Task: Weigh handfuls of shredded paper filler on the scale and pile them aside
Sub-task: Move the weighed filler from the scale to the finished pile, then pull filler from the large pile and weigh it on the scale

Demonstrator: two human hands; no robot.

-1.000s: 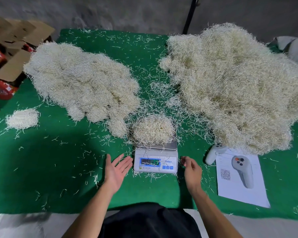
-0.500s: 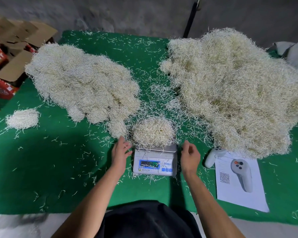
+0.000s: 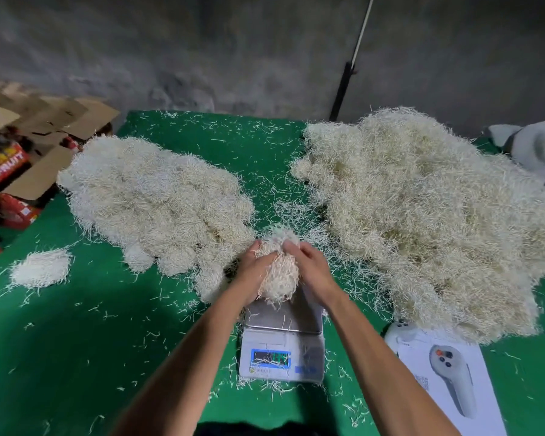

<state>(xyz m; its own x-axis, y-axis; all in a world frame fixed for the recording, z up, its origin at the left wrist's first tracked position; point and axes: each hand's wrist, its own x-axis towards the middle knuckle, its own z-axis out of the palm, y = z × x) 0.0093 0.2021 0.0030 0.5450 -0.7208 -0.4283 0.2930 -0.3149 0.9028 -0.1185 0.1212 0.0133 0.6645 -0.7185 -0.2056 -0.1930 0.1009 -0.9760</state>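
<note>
Both hands, left hand (image 3: 255, 272) and right hand (image 3: 312, 268), squeeze the paper ball (image 3: 279, 272) just above the scale (image 3: 282, 338). Hold it snug, then carry it to the pile (image 3: 158, 202) at ten o'clock.

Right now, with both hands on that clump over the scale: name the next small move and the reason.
Probably carry the clump leftward to the left pile. The left hand and right hand cup it together, already lifted mostly clear of the scale platform, and that pile's near edge lies just beside it.
</note>
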